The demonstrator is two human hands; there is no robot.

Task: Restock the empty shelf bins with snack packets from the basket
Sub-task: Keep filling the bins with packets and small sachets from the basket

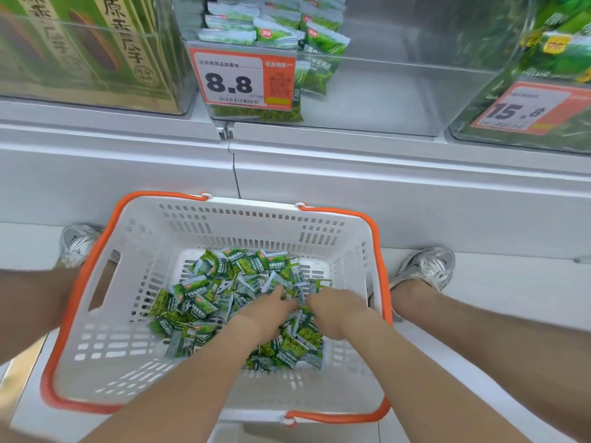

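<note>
A white shop shelf ledge was seen across the 12 o'clock part of the view, above a pale glossy floor. On the shelf, a clear rectangular plastic bin was found largely bare, with only a small stack of green foil snack packets gathered at its 10 o'clock end, behind an orange-and-white price tag marked 8.8. A large green-and-gold printed carton was seen at 10 o'clock, and a second orange price tag marked 15.8 at 2 o'clock. A white slotted plastic basket with an orange rim was set on the floor at 6 o'clock, between two silver trainers. A loose heap of small green snack packets was spread over the basket's bottom. Both bare forearms were reached in from 6 o'clock. The left hand and the right hand were laid close together on the heap, towards its 3 o'clock side, fingertips sunk among the packets. Whether either hand was clenched around any packets or lay released could not be told, as the fingers were blurred and partly hidden.
</note>
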